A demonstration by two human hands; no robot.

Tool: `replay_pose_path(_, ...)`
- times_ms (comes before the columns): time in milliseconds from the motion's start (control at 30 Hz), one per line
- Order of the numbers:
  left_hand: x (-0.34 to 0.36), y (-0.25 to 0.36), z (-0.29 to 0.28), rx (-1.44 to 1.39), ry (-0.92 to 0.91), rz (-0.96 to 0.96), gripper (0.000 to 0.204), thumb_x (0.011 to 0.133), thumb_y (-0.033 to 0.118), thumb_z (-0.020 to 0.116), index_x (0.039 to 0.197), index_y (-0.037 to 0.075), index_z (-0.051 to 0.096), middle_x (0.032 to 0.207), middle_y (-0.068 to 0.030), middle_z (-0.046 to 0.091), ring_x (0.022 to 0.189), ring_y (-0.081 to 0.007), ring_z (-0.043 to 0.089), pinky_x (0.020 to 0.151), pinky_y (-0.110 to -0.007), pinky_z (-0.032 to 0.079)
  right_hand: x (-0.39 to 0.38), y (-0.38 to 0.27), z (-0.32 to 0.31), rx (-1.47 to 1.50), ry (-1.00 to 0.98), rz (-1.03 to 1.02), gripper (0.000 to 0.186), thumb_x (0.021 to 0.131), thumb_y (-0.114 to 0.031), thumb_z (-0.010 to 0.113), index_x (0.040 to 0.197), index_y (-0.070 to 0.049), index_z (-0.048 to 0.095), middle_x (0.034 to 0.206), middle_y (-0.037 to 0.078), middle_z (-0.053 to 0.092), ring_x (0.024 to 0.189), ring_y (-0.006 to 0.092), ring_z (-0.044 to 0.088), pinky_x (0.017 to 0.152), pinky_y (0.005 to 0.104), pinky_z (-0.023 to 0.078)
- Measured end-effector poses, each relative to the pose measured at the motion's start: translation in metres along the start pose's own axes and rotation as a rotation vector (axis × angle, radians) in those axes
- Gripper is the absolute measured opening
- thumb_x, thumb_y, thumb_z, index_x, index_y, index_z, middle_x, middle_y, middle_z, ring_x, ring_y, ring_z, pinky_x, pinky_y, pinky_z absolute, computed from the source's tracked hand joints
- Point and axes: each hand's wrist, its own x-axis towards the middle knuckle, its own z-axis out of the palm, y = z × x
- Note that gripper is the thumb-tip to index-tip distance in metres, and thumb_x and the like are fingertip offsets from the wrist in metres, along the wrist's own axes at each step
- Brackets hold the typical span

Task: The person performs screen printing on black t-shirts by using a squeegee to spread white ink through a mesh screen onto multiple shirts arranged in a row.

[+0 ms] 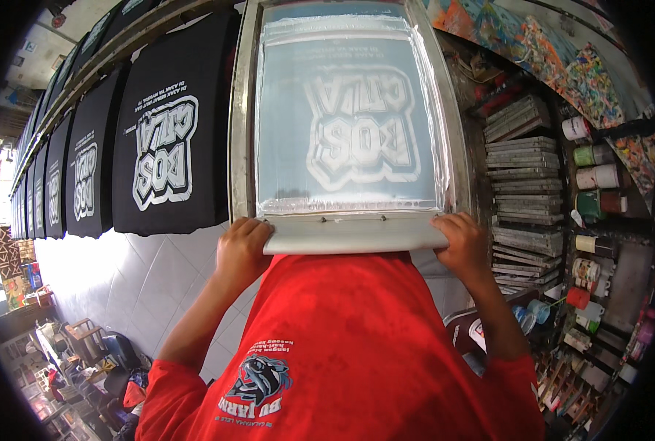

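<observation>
At the near end of a printing screen, a long pale grey squeegee (353,237) lies crosswise in front of my body. My left hand (245,246) is closed round its left end, and my right hand (461,242) grips the right end. The screen's worn frame (243,117) surrounds a pale blue-grey mesh (287,110). White block lettering in an outline shows on the mesh, upside down to me. Streaks of white ink line the mesh's edges, with a thicker band across the far end. Whatever lies under the screen is hard to make out.
To the left, a black printed T-shirt (162,125) and several more lie in a row on boards. Stacked frames or boards (522,176) stand at the right, beside shelves of paint pots (598,176). A tiled floor (151,268) shows below the shirts.
</observation>
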Motion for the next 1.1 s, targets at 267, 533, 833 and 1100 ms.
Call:
replay_pose_path(267,0.061,-0.022,0.003,0.047,0.000,0.006,0.030,0.061,0.007,0.073,0.091,0.008,0.067,0.086,-0.0093,0.066,0.081,-0.0311,0.063,0.072,-0.042,0.053,0.054,0.023,0.009,-0.056,0.115,-0.037,0.039,0.060,-0.004,0.074,0.098,-0.008,0.068,0.097,0.010,0.069,0.091,0.0319,0.064,0.082,0.0419,0.052)
replay_pose_path(533,0.013,0.000,-0.008,-0.026,-0.099,-0.011,0.030,0.060,0.003,0.073,0.089,0.006,0.067,0.087,-0.0087,0.067,0.080,-0.0291,0.064,0.070,-0.040,0.054,0.008,0.004,-0.006,0.001,-0.025,-0.003,0.041,0.057,-0.003,0.074,0.097,-0.008,0.068,0.097,0.009,0.069,0.089,0.0305,0.064,0.077,0.0408,0.053)
replay_pose_path(833,0.065,-0.023,0.001,0.039,0.002,0.044,0.031,0.061,0.009,0.077,0.089,0.006,0.065,0.084,-0.0102,0.064,0.081,-0.0313,0.061,0.070,-0.042,0.052,0.062,0.025,0.004,-0.035,0.066,-0.028,0.040,0.060,-0.002,0.071,0.100,-0.006,0.068,0.098,0.011,0.068,0.093,0.0322,0.063,0.082,0.0423,0.052)
replay_pose_path(1100,0.012,0.001,-0.008,-0.022,-0.050,-0.013,0.024,0.062,0.003,0.072,0.085,0.006,0.064,0.084,-0.0080,0.065,0.079,-0.0289,0.063,0.067,-0.039,0.053,0.014,-0.004,-0.004,0.023,-0.038,0.035,0.034,0.062,0.000,0.070,0.096,-0.005,0.068,0.097,0.010,0.069,0.093,0.0310,0.064,0.081,0.0408,0.053)
